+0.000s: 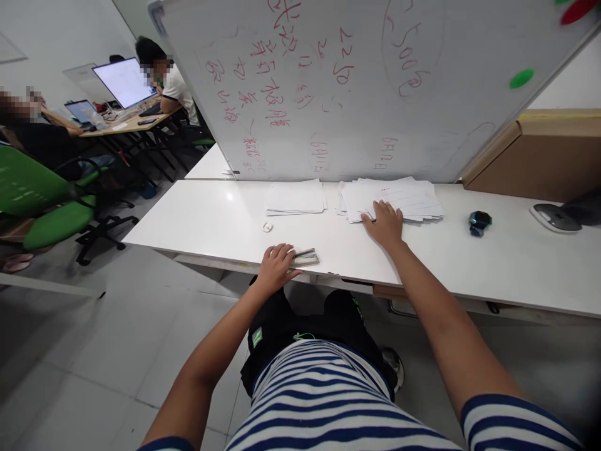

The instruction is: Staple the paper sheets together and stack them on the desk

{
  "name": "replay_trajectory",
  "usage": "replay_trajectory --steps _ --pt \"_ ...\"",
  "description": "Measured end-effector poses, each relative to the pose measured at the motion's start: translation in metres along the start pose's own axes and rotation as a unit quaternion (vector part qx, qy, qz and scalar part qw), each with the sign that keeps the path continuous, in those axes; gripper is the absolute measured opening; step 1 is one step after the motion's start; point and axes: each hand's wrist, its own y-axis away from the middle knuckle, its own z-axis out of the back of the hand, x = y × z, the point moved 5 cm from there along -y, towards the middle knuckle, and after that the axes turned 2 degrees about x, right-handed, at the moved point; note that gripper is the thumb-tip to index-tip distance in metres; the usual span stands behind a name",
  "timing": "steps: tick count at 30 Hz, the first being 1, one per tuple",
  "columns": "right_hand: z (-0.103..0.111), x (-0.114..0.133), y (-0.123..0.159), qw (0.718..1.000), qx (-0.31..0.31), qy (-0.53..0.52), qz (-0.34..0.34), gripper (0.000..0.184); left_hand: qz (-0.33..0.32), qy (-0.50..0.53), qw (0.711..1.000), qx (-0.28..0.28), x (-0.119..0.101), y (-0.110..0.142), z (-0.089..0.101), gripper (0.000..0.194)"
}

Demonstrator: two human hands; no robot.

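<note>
Close to the desk's front edge, my left hand (276,268) is closed over the near-left end of a stapler (307,256), its fingers together on top. The stapler's other end sticks out to the right. My right hand (385,225) rests with spread fingers on the front edge of an uneven pile of paper sheets (413,197), some bearing faint writing. Left of that pile, a neater stack of white paper (295,197) lies flat. A small whitish ring-like item (267,227) sits between this stack and my left hand.
Behind the papers a whiteboard (282,138) with red writing stands on the white desk (516,269). To the right are a dark wristwatch (479,222), a grey-and-white device (556,217) and a cardboard box (539,156). Two people sit at a further table (117,128), near green chairs (56,222).
</note>
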Motion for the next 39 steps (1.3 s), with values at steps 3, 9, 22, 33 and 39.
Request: replay_trajectory --steps 3,9,22,33,39 --pt "-0.001 -0.001 0.0 1.0 -0.004 -0.003 -0.001 0.063 -0.013 0.007 1.0 0.016 -0.004 0.002 0.002 0.037" --pt "0.0 0.002 0.0 1.0 0.001 0.005 -0.007 0.062 0.0 0.023 1.0 0.017 0.0 -0.002 0.005 0.027" --pt "0.008 0.008 0.007 0.999 -0.041 -0.003 0.013 0.044 0.083 -0.001 0.997 -0.004 0.03 -0.032 -0.015 0.033" --pt "0.041 0.031 0.031 0.996 -0.062 -0.056 0.015 0.05 0.065 0.255 0.961 -0.082 -0.051 -0.038 0.018 0.042" --pt "0.048 0.116 0.143 0.982 0.019 -0.099 0.159 0.05 0.208 0.663 0.719 0.035 -0.082 -0.046 -0.008 0.054"
